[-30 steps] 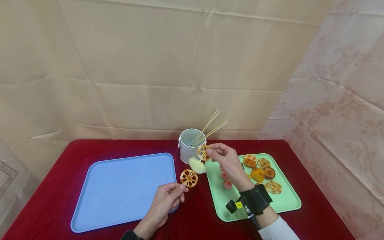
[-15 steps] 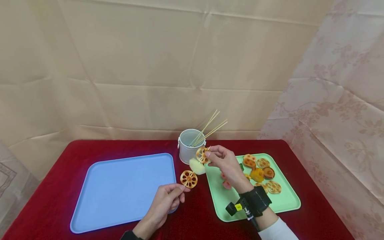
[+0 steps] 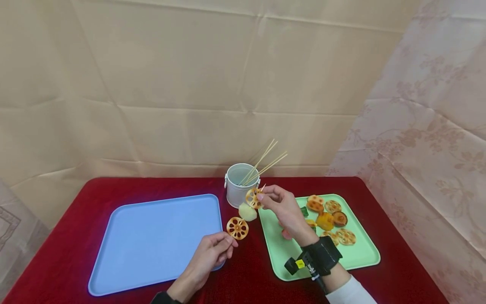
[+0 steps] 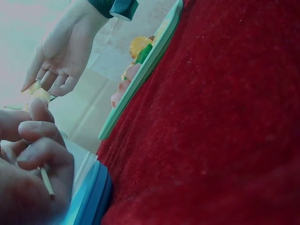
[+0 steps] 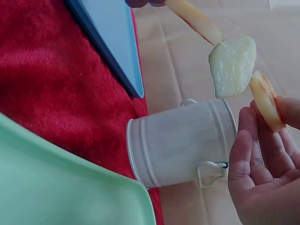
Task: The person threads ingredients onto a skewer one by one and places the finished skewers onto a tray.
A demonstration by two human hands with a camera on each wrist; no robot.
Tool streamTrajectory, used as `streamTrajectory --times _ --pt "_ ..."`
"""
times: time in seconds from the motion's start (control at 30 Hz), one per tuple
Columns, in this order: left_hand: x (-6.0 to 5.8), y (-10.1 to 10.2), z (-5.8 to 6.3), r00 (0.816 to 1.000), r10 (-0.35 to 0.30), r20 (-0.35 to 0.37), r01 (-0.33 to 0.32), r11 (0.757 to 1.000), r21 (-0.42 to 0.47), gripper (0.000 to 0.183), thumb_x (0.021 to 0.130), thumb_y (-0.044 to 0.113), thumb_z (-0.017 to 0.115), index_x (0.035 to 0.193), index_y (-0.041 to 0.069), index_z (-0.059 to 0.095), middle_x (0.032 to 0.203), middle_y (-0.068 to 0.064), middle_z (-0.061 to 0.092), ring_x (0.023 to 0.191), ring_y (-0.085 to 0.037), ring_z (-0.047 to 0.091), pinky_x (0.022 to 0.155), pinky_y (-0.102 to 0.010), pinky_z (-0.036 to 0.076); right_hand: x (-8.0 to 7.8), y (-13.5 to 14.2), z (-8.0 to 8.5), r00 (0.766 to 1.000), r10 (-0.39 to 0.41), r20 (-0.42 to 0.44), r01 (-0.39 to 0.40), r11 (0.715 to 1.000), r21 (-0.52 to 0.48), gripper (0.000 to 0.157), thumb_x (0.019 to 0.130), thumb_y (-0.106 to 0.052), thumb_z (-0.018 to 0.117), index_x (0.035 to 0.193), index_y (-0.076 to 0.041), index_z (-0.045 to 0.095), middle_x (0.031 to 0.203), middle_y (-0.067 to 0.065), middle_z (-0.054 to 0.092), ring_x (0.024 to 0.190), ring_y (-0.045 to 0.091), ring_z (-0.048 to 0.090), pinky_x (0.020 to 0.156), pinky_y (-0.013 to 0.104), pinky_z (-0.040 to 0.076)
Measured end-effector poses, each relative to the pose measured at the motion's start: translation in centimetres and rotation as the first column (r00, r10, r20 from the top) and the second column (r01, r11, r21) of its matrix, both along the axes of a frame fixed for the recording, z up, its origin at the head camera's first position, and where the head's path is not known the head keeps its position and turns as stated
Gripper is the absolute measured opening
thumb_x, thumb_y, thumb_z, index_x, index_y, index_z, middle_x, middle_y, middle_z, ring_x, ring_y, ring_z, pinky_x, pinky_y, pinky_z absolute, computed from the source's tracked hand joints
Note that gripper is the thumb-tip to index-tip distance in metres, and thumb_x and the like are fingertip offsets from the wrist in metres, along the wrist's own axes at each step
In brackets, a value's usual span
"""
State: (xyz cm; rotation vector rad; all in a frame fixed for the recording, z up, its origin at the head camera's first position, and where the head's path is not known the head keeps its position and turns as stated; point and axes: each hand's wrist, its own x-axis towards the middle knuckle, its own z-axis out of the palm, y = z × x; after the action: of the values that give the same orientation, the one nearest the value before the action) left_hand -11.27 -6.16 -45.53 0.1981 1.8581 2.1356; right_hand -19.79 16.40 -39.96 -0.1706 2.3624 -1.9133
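Note:
My left hand grips the lower end of a bamboo skewer, whose butt pokes out below the curled fingers in the left wrist view. Just above that hand, a browned lotus root slice is threaded on it. A pale, whitish chunk sits in the middle, and a second lotus root slice is at the upper end. My right hand pinches this upper slice between thumb and fingers. The skewer's tip shows just past it in the head view.
Behind the hands stands a white metal pail with several bare skewers. On the right, a green tray holds food pieces, among them a yellow piece and a round brown slice. A blue tray lies left.
My right hand has shifted slightly down and left with the upper lotus root slice, closer to the pale chunk. The skewer's tip now shows more past the slice. My left hand barely moves.

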Motion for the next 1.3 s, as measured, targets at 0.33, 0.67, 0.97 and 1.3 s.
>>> streamTrajectory --times 0.33,0.67,0.97,1.3 --pt "-0.1 0.0 0.1 0.999 -0.01 0.041 0.01 1.0 -0.004 0.039 0.101 0.02 0.048 0.102 -0.018 0.057 0.063 0.001 0.046 0.045 -0.003 0.031 0.041 -0.017 0.024 0.0 0.0 0.1 1.0 0.002 -0.006 -0.002 1.0 0.02 0.049 0.081 -0.05 0.07 0.111 -0.011 0.063 0.098 0.006 0.071 0.094 0.036 0.062 0.065 0.037 0.05" --pt "-0.3 -0.8 0.7 0.992 0.12 0.027 -0.118 0.991 -0.066 0.035 0.099 0.016 0.047 0.099 -0.015 0.062 0.067 -0.001 0.049 0.051 -0.005 0.036 0.046 -0.016 0.029 -0.4 0.9 0.3 0.999 -0.004 -0.051 0.006 0.999 0.034 0.053 0.087 -0.054 0.06 0.121 -0.013 0.06 0.109 0.007 0.068 0.102 0.029 0.061 0.075 0.037 0.051" --pt "-0.6 -3.0 0.4 0.948 0.319 0.012 -0.317 0.944 -0.087 0.029 0.099 0.013 0.051 0.099 -0.013 0.063 0.068 -0.003 0.049 0.054 -0.006 0.04 0.046 -0.017 0.031 -0.4 1.7 0.1 0.995 0.007 -0.101 -0.008 1.0 -0.005 0.048 0.092 -0.047 0.058 0.119 -0.007 0.062 0.111 0.012 0.066 0.103 0.026 0.061 0.089 0.044 0.048" --pt "-0.3 -7.8 1.3 0.892 0.45 -0.047 -0.442 0.843 -0.306 0.033 0.1 0.022 0.052 0.109 -0.006 0.067 0.072 -0.003 0.045 0.069 -0.012 0.043 0.062 -0.025 0.039 0.0 1.9 0.2 0.996 0.014 -0.089 -0.015 1.0 -0.014 0.047 0.092 -0.046 0.058 0.119 -0.007 0.061 0.113 0.014 0.066 0.104 0.024 0.061 0.091 0.049 0.046"
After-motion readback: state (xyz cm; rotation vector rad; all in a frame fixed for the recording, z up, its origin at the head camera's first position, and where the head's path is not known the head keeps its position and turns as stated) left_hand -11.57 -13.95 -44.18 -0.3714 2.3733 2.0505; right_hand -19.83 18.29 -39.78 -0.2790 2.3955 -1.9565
